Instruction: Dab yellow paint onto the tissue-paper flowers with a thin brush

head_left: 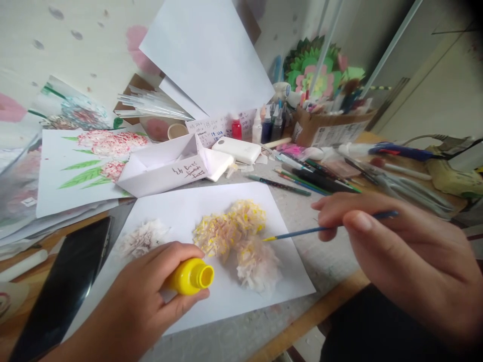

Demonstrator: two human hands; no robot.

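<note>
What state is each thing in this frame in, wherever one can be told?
Yellow bottle, uncapped and tilted
Left hand, wrapped around that bottle
Paintbrush, tipped with yellow
Right hand, gripping that brush
Clustered flowers, flecked with yellow, the nearest mostly pale
Lone flower, no yellow visible
White box, open-topped
Phone, screen dark
Red bottle, upright
Cardboard box, open, filled

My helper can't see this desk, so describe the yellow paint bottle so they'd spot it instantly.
Find the white paper sheet bearing ruffled flowers. Over its near-left part, the left hand holds the yellow paint bottle, tilted. Unlike the red bottle and white bottle standing farther back, it is yellow, in hand and open-mouthed.
</note>
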